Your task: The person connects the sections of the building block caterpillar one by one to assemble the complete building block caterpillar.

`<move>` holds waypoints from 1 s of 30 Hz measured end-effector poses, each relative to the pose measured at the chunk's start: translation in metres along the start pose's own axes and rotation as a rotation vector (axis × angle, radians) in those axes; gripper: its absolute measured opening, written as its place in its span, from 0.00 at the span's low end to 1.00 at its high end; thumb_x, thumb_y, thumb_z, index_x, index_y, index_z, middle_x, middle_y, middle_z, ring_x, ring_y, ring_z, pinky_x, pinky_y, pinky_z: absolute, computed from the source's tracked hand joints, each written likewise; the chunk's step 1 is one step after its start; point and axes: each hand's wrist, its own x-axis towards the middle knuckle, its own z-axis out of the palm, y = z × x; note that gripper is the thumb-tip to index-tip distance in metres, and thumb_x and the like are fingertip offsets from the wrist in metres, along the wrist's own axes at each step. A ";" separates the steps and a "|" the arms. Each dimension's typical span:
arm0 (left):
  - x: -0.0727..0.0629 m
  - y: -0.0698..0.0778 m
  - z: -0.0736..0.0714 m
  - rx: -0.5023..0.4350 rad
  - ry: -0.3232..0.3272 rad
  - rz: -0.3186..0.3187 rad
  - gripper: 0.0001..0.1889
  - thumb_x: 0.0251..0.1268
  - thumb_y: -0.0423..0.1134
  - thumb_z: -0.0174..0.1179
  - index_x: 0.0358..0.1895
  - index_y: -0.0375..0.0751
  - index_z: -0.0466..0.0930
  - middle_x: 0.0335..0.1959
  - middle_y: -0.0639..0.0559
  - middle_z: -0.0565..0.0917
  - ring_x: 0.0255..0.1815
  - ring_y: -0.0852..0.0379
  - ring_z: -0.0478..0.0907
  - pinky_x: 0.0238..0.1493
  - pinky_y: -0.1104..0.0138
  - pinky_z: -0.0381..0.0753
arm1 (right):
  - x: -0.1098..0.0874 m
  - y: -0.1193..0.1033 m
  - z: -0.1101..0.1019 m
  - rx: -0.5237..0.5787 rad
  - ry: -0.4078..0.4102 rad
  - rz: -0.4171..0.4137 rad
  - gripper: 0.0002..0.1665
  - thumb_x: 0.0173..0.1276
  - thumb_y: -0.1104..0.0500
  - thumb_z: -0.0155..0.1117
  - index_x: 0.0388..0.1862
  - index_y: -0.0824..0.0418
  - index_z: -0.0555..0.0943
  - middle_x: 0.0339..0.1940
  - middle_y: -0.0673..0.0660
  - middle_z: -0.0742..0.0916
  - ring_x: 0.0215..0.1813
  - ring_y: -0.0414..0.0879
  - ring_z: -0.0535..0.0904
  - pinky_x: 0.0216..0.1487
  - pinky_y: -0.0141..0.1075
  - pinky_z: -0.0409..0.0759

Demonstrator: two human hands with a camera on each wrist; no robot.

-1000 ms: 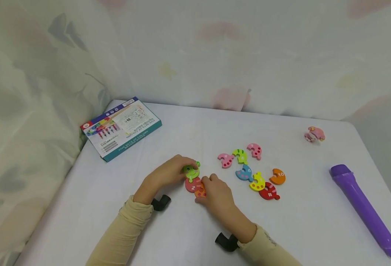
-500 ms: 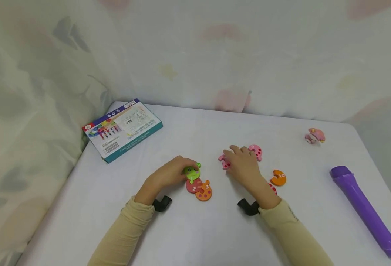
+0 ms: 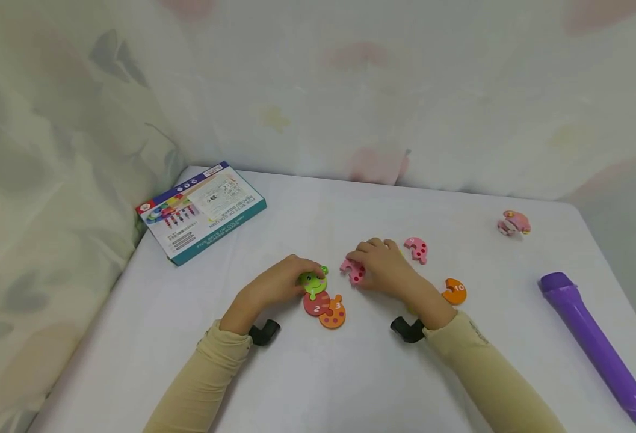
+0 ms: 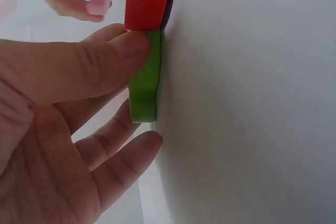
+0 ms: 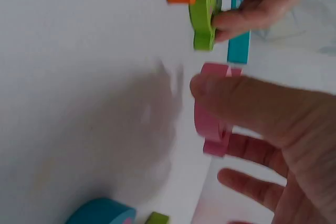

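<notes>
At far left, has a printed cardboard box (image 3: 201, 211) lying flat on the white table (image 3: 296, 385). With the left hand (image 3: 278, 281), pinches the green caterpillar-head puzzle piece (image 3: 315, 281) between thumb and fingers, at table level; has it joined to red piece 2 (image 3: 312, 305), then orange piece 3 (image 3: 335, 316). Holds a pink dotted piece (image 3: 358, 274), raised off the table, pinched in the right hand (image 3: 388, 269). Farther right, has pink piece 9 (image 3: 419, 248), orange piece 10 (image 3: 455, 293), a pink figurine (image 3: 520, 222) and a purple tube (image 3: 594, 343).

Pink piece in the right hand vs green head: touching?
Apart. The head view shows bare white table between the pink piece, held in the right hand, and the green head.
</notes>
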 end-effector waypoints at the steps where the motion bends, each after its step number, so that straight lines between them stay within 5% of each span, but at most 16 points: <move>1: 0.000 0.000 0.000 0.000 -0.001 0.000 0.18 0.54 0.25 0.61 0.47 0.47 0.80 0.51 0.55 0.79 0.49 0.56 0.70 0.53 0.63 0.71 | -0.001 -0.003 -0.001 0.000 0.005 -0.045 0.29 0.53 0.49 0.71 0.55 0.52 0.78 0.50 0.52 0.81 0.57 0.52 0.69 0.58 0.55 0.64; 4: 0.000 0.002 -0.001 0.000 -0.002 -0.001 0.18 0.55 0.25 0.61 0.47 0.47 0.80 0.52 0.54 0.79 0.50 0.55 0.71 0.54 0.61 0.71 | -0.006 -0.011 -0.002 -0.012 0.017 -0.145 0.28 0.52 0.50 0.71 0.54 0.51 0.78 0.49 0.50 0.82 0.56 0.50 0.71 0.55 0.50 0.69; 10: -0.001 0.005 -0.002 -0.003 0.004 -0.024 0.17 0.55 0.26 0.60 0.47 0.47 0.80 0.51 0.55 0.79 0.49 0.56 0.70 0.53 0.62 0.71 | -0.011 -0.022 0.003 -0.039 -0.031 -0.207 0.28 0.52 0.50 0.72 0.54 0.49 0.78 0.50 0.50 0.80 0.56 0.49 0.71 0.54 0.48 0.69; 30: -0.001 0.001 0.001 0.018 0.017 0.001 0.17 0.54 0.26 0.61 0.47 0.47 0.80 0.52 0.56 0.79 0.49 0.57 0.71 0.53 0.63 0.71 | -0.015 -0.032 0.004 -0.103 -0.066 -0.177 0.28 0.52 0.49 0.72 0.54 0.50 0.78 0.47 0.50 0.80 0.53 0.48 0.71 0.55 0.46 0.69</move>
